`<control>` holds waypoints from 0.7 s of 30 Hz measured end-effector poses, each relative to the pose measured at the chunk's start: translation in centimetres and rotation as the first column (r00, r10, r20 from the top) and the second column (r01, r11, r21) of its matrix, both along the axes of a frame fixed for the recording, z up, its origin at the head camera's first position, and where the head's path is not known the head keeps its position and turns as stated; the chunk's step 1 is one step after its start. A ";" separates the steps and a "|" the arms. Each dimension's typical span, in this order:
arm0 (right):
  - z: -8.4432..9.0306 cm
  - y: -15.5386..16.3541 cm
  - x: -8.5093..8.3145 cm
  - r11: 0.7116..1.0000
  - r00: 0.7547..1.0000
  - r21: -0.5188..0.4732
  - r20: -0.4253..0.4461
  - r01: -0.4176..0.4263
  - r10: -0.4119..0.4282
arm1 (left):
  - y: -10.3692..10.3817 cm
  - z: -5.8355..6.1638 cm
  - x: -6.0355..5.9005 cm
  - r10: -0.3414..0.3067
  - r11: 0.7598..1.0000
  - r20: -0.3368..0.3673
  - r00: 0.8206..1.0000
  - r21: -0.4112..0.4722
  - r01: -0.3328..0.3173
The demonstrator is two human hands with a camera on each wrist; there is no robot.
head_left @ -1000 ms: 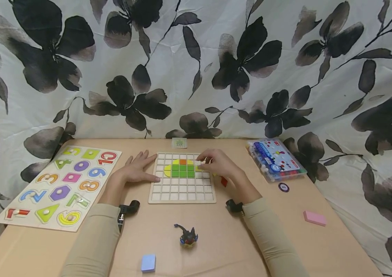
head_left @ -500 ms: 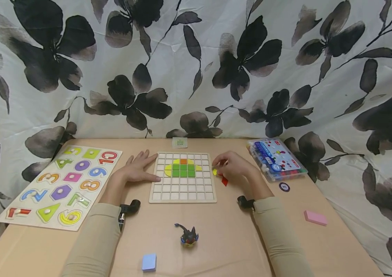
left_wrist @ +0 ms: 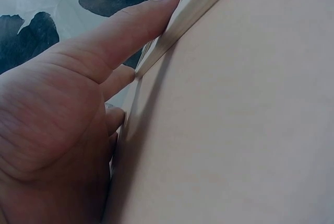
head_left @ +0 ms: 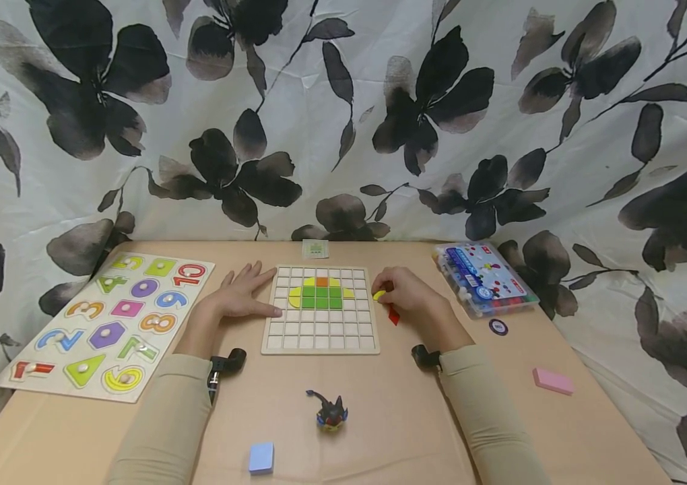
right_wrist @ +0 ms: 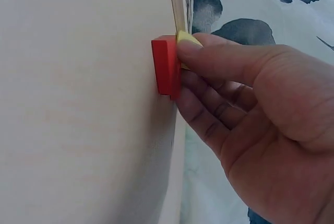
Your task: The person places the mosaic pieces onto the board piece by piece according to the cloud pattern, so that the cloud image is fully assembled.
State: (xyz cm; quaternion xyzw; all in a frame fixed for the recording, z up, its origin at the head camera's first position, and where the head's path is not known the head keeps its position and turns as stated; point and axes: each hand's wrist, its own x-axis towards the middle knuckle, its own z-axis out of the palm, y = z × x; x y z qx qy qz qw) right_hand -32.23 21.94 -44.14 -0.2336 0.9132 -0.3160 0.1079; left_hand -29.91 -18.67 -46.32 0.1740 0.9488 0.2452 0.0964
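Head view caught the right hand (head_left: 409,294) just off the right edge of the grid board (head_left: 320,337), fingers (right_wrist: 209,59) curled round a yellow piece (head_left: 378,294), pinched at the tips. Right wrist view showed a red block (right_wrist: 167,66) lying on the worktop (head_left: 380,417) against those same fingertips, touched but not gripped. Left hand (head_left: 240,298) lay flat, fingers (left_wrist: 130,28) straight and released, thumb pressed along the board's left edge.

Risk, as judged: a shallow tip pinch on a small piece – liable to slip or twist on the way to a cell, landing skewed across the grid ribs or knocking the green squares (head_left: 322,298) and orange square (head_left: 321,282) already seated beyond the fingertips. Red block could get dragged along too. Board could slide if the left thumb eased off.

Containers: board cells held a yellow, orange and green cluster in the upper rows, the rest bare. Clear lidded box (head_left: 484,279), well to the right of the right fingers – closed, small coloured bits inside, kind not tellable.
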 end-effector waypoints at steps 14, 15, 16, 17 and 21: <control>0.9 -0.5 0.6 0.979 0.998 -0.199 -0.050 0.037 -0.048 | 0.0 -0.2 0.0 0.000 1.000 -0.001 1.000 -0.002 0.000; 1.0 -0.8 0.5 0.982 0.996 -0.191 -0.084 0.008 -0.025 | 0.0 -0.2 0.0 0.000 1.000 -0.001 1.000 -0.003 0.000; 1.0 -1.1 0.5 0.983 0.994 -0.182 -0.111 -0.013 -0.007 | 0.0 -0.2 -0.1 0.001 1.000 0.000 1.000 -0.002 -0.001; 1.1 -1.4 0.5 0.984 0.992 -0.176 -0.127 -0.034 0.011 | 0.0 -0.2 -0.1 0.002 1.000 0.000 1.000 -0.003 -0.002; 1.2 -2.8 0.9 0.980 0.992 -0.180 -0.113 -0.079 0.059 | 0.1 -0.3 -0.1 0.005 1.000 0.002 1.000 -0.002 -0.005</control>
